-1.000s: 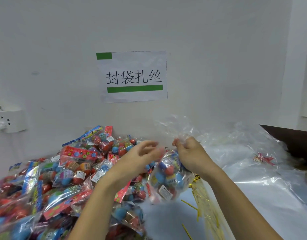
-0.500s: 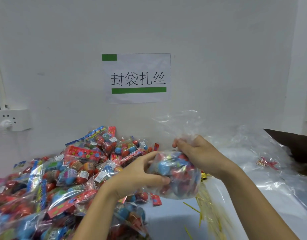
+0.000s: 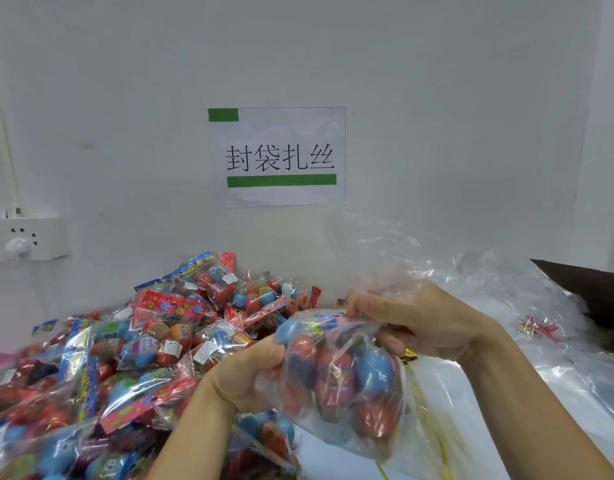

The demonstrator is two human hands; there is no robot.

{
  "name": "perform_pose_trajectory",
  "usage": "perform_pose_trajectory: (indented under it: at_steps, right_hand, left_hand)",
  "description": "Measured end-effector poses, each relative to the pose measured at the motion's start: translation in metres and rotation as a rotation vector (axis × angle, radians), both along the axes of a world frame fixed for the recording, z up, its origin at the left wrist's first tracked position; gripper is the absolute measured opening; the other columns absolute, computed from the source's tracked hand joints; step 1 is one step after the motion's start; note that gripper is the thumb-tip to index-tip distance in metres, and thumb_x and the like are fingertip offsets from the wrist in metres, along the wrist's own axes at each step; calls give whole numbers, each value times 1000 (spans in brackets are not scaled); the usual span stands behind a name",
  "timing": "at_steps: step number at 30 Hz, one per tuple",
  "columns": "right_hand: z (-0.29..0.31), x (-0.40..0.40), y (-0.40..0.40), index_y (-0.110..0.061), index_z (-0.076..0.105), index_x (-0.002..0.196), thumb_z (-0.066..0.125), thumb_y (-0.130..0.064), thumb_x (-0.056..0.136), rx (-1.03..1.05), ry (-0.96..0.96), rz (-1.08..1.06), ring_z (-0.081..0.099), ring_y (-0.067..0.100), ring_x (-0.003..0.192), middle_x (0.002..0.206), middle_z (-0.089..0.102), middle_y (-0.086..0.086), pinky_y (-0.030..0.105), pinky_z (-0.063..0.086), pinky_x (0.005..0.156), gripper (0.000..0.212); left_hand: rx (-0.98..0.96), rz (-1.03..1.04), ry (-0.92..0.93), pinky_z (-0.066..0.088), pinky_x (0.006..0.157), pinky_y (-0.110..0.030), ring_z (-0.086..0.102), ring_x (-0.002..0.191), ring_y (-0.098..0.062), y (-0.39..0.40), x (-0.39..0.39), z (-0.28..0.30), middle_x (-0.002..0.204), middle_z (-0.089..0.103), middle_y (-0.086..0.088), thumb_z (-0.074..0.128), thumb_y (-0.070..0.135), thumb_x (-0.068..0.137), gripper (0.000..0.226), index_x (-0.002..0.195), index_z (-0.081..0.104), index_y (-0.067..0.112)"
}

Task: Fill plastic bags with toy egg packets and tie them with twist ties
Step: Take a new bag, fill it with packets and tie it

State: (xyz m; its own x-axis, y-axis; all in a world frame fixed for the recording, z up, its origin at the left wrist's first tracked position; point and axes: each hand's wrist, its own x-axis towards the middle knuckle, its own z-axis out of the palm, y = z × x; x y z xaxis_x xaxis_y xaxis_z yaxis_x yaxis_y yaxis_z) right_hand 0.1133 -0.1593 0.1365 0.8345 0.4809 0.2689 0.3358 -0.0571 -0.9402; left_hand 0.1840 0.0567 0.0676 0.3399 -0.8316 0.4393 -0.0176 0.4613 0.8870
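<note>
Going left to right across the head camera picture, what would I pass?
Wall socket → pile of toy egg packets → left hand → filled plastic bag → right hand → red bow → dark box.

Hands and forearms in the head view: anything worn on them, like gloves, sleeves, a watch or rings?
Nothing is worn that shows. The left hand and right hand are bare, with no gloves, and no ring shows on the visible fingers. Both forearms are bare down to the frame's lower edge, with no sleeve, cuff, watch or wristband in view. Nails look short and unpainted.

Plain white wall (image 3: 437, 98), taped paper sign (image 3: 281, 157), white socket strip (image 3: 25, 239) at left.
</note>
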Motion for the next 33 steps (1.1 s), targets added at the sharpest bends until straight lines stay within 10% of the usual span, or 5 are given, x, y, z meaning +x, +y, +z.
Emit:
perform_pose_trajectory:
  at_steps: [6, 16, 20, 23, 33]
  right_hand:
    - [-7, 10, -11, -19, 81, 87, 70, -14, 86, 78, 110, 145, 61, 2, 56, 63, 63, -4, 11, 50, 58, 12]
    - [-2, 34, -4, 2, 65, 85, 61, 0, 85, 703, 122, -367, 55, 4, 46, 60, 57, 1, 10, 44, 41, 4]
    - [0, 36, 5, 5, 63, 86, 44, 16, 94, 891, 265, -355, 56, 7, 46, 71, 61, 5, 10, 44, 42, 23]
    - [0, 36, 10, 6, 60, 88, 38, 19, 93, 935, 288, -348, 57, 7, 46, 81, 61, 7, 10, 44, 42, 26]
    - [-10, 26, -8, -10, 74, 78, 81, -30, 80, -44, -259, -734, 56, -1, 48, 86, 61, 7, 14, 43, 45, 21]
  left_hand:
    - [3, 42, 131, 41, 111, -33, 56, 127, -20, 3, 19, -18, 136, 60, -7, 38, 29, 107, 43, 141, 49, 5]
    - [-119, 430, 355, 51, 102, -43, 63, 117, -29, -35, 22, -26, 131, 63, -13, 94, 59, 46, 95, 126, 68, 16]
    - [-98, 354, 238, 33, 118, -50, 47, 138, -30, -52, 10, -27, 153, 46, -10, 84, 62, 61, 114, 155, 29, 27]
    - [-188, 362, 236, 43, 111, -44, 47, 138, -32, -57, 3, -15, 152, 45, -16, 72, 56, 81, 90, 153, 35, 17]
    - [42, 410, 654, 60, 52, -29, 70, 66, -25, -24, 15, 5, 89, 72, -12, 70, 48, 77, 47, 95, 79, 6]
